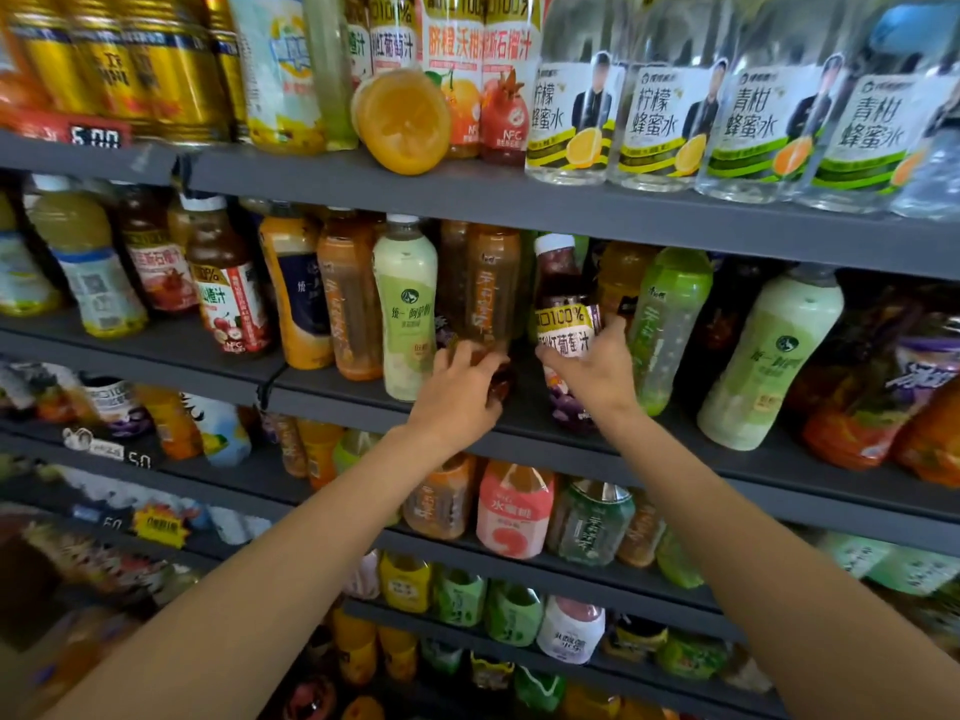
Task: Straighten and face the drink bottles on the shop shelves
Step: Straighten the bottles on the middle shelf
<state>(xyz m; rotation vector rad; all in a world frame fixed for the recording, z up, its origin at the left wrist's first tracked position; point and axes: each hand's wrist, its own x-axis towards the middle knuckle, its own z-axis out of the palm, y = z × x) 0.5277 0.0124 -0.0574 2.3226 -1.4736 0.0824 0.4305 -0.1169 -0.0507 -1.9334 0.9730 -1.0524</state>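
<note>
On the second shelf (519, 423) from the top stand many drink bottles. My left hand (462, 387) grips the lower part of a brown tea bottle (491, 288) in the middle of the row. My right hand (592, 368) grips a dark grape juice bottle (563, 304) with a white cap and a white label, just to the right. A pale green milk-tea bottle (408, 304) stands left of the brown one. A bright green bottle (670, 314) leans right of the grape juice. The bases of both held bottles are hidden behind my hands.
The top shelf carries gold cans (130, 65), an orange-slice-shaped bottle (402, 119) and clear honey-water bottles (660, 111). Another pale green bottle (769, 356) tilts on the right of the second shelf. Lower shelves hold several more bottles, among them a pink one (514, 511).
</note>
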